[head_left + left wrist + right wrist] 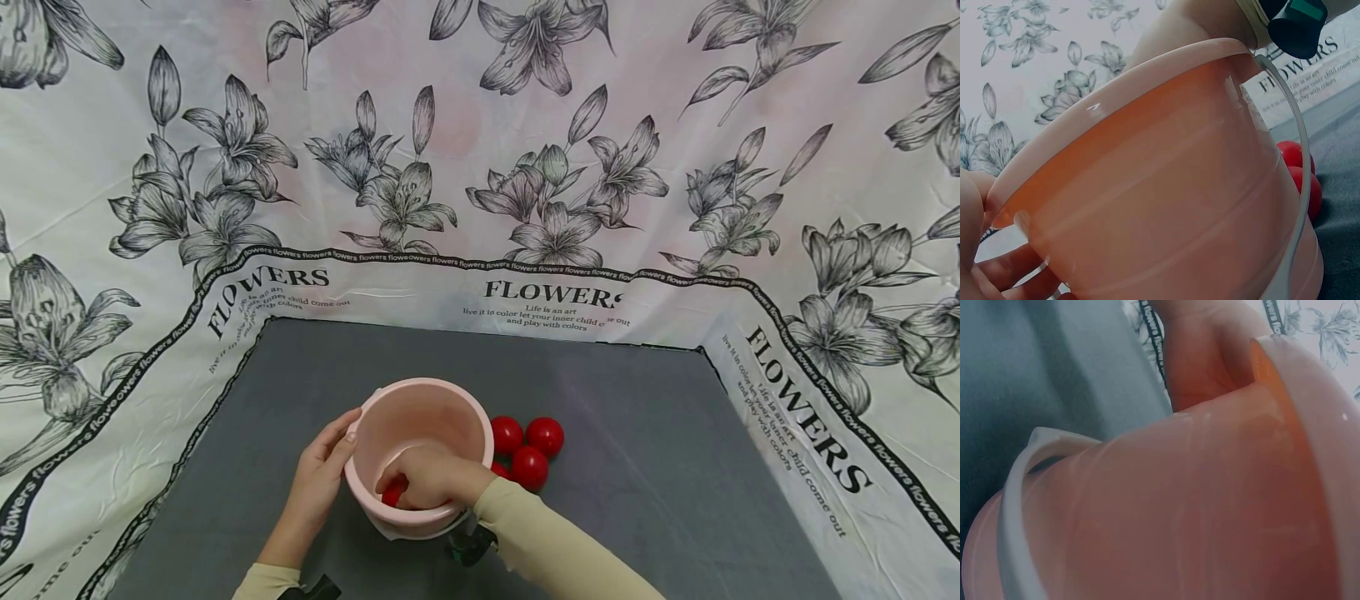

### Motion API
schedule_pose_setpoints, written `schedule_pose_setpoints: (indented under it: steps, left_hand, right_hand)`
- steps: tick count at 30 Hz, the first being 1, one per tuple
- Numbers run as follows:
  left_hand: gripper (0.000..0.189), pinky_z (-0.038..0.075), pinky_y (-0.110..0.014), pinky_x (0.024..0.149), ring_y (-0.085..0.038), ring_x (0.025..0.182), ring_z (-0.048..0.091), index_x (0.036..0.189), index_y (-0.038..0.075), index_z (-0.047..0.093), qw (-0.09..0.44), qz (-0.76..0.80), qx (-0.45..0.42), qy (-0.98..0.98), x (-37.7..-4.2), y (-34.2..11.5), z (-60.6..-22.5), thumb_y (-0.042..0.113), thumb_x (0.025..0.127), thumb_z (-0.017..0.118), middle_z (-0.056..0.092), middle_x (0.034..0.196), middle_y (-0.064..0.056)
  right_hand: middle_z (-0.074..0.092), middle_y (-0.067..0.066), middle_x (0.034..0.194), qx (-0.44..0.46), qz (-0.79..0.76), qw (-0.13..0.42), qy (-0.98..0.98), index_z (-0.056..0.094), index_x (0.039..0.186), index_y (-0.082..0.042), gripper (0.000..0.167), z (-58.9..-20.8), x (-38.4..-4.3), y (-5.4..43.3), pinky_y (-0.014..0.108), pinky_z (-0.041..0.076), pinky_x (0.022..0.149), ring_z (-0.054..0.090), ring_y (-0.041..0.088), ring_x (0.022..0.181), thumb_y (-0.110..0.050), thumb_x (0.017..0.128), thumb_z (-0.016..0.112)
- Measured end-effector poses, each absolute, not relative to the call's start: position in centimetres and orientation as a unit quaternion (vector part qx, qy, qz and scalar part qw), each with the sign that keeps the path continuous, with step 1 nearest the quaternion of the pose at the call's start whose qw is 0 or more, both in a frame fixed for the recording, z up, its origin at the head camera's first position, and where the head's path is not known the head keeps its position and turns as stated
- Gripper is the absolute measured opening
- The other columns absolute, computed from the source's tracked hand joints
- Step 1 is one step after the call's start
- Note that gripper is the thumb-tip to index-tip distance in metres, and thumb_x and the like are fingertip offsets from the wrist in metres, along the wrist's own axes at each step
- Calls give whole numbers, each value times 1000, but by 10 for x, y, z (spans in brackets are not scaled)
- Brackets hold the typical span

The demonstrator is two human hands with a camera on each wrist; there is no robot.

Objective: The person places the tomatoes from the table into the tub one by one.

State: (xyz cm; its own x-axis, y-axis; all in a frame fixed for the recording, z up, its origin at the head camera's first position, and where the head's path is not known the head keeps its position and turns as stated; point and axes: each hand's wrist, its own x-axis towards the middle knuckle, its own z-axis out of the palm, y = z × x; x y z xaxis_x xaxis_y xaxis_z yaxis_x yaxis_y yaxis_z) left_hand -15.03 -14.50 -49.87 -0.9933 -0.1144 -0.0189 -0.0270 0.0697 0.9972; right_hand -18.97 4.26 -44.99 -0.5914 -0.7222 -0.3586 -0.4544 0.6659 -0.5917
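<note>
A pale pink bucket (423, 400) stands on the grey table, its mouth facing up. My left hand (322, 467) holds its left side, thumb at the rim and fingers against the outer wall, as the left wrist view also shows. Reaching over the near rim, my right hand (427, 477) is down inside the bucket and grips a red ball (393, 492). The fingers around that ball are partly hidden. Outside, just right of the bucket, several more shiny red balls (529, 468) lie close together; one is partly covered by the right forearm.
A white bucket handle (1300, 181) hangs down along the outer wall. Behind and around the grey tabletop (637, 433) is a white cloth (457, 167) with printed flowers and lettering. A dark wrist device (471, 546) sits below the right sleeve.
</note>
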Motion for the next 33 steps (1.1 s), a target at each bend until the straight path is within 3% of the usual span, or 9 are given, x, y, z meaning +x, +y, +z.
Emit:
schedule_pose_setpoints:
  steps: [10, 21, 28, 33]
  left_hand:
    - [44, 49, -7, 90, 15, 107, 56, 149, 6, 50, 33, -679, 47, -732, -151, -144, -498, 21, 108, 50, 52, 152, -20]
    - [44, 49, -8, 90, 15, 107, 55, 150, 8, 49, 30, -675, 50, -735, -150, -142, -499, 21, 108, 50, 51, 152, -19]
    - [44, 50, -9, 89, 13, 107, 56, 149, 7, 50, 33, -676, 55, -735, -151, -142, -499, 21, 108, 50, 52, 151, -20]
    - [43, 51, -9, 89, 14, 107, 56, 148, 8, 52, 37, -668, 60, -741, -151, -142, -500, 23, 108, 51, 53, 149, -19]
  right_hand:
    - [67, -14, 78, -352, -219, 289, 863, 81, 103, -24, 26, -448, -189, 42, 17, 48, 65, 53, 3, 73, -7, 84, 74]
    - [68, -13, 80, -352, -224, 284, 863, 81, 107, -22, 25, -446, -190, 46, 16, 48, 65, 53, 3, 73, -12, 86, 74]
    - [77, -5, 106, -324, -242, 286, 869, 77, 119, -20, 33, -428, -196, 58, 16, 53, 74, 58, 2, 85, -14, 86, 76]
    - [77, -1, 116, -344, -234, 252, 874, 76, 121, -17, 33, -407, -208, 70, 17, 55, 76, 60, 5, 86, -12, 89, 74]
